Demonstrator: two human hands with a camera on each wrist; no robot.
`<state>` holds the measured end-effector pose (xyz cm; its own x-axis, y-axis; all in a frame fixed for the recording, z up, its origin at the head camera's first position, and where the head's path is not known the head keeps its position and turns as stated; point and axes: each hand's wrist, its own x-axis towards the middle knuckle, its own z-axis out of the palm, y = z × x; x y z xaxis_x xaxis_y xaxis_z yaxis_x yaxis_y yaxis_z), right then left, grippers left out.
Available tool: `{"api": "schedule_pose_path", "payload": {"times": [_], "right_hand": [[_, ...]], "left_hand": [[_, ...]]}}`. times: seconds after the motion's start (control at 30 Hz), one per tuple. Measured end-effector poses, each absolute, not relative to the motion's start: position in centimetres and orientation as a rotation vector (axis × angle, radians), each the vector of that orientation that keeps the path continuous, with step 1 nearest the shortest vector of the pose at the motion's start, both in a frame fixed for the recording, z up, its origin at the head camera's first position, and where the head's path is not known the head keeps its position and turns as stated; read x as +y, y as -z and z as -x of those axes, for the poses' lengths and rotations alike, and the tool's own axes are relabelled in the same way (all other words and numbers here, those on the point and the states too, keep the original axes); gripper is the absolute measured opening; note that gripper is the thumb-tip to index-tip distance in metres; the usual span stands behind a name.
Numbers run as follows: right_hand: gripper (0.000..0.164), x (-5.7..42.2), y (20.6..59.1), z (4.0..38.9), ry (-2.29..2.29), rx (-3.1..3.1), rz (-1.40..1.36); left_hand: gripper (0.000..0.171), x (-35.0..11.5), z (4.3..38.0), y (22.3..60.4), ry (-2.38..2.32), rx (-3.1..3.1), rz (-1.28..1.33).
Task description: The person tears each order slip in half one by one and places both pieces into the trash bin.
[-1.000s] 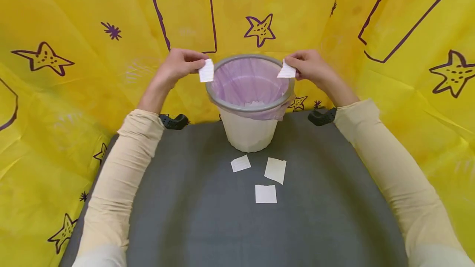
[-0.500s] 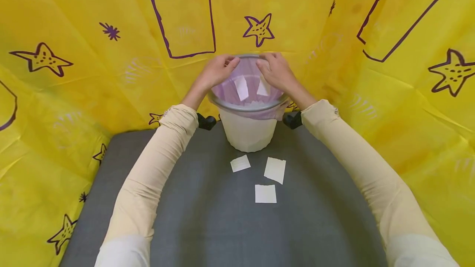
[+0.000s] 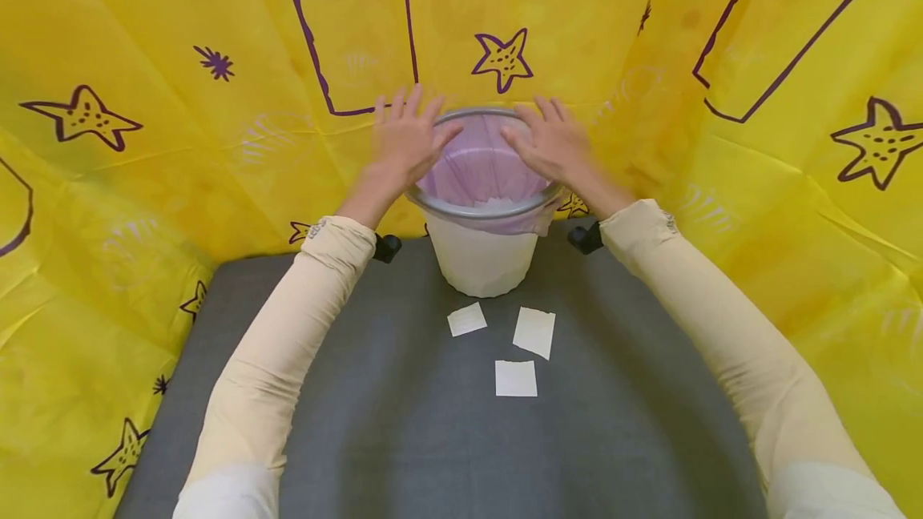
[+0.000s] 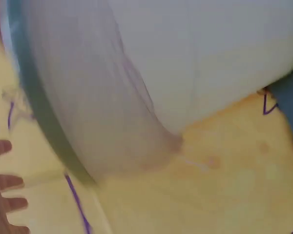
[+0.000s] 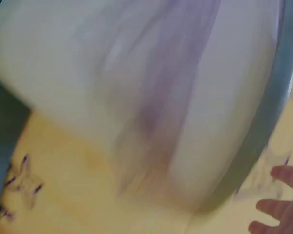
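A white trash bin (image 3: 481, 261) with a grey rim stands at the back of the table, lined with a thin purple bag (image 3: 485, 154). Bits of white paper (image 3: 497, 201) show down inside it. At the rim's left side is my left hand (image 3: 405, 142), its fingers spread and holding nothing. My right hand (image 3: 557, 144), also with fingers apart and no paper in it, is at the right side of the rim. Both wrist views show fingertips beyond the rim, with the bin's wall and the bag's overhang close to the camera.
Three white paper pieces lie in front of the bin: a small one (image 3: 467, 319), a larger one (image 3: 534, 333) and a square one (image 3: 516, 379). A yellow patterned curtain (image 3: 598, 30) surrounds the dark grey tabletop (image 3: 469, 455).
Each hand brought a paper piece over the bin and let it go; the pieces fell inside. Since then the fingers have spread and the hands have drawn slightly apart.
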<state>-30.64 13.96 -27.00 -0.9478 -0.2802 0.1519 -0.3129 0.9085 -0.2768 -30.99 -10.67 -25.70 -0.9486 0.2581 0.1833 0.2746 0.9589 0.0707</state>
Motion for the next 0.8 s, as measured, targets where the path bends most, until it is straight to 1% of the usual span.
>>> {"api": "schedule_pose_path", "payload": {"times": [0.07, 0.2, 0.43, 0.67, 0.8], "right_hand": [[0.073, 16.2, 27.2, 30.9, -0.405, -2.977, -0.396], [0.076, 19.7, 27.9, 31.2, -0.469, -3.020, -0.259], [0.081, 21.8, 28.9, 30.4, -0.495, -3.029, -0.189], [0.081, 25.0, 28.4, 29.8, -0.465, -3.021, -0.134], [0.081, 26.2, 28.3, 29.6, -0.500, -3.028, -0.111]], "left_hand": [[0.074, -12.4, 30.9, 26.1, 0.172, -2.933, 0.348], [0.076, -14.8, 30.8, 26.8, 0.283, -2.974, 0.273], [0.080, -16.5, 30.6, 27.0, 0.313, -2.955, 0.243], [0.080, -21.3, 29.3, 27.9, 0.395, -2.953, 0.086], [0.080, -23.2, 28.8, 27.9, 0.408, -2.971, 0.048]]}}
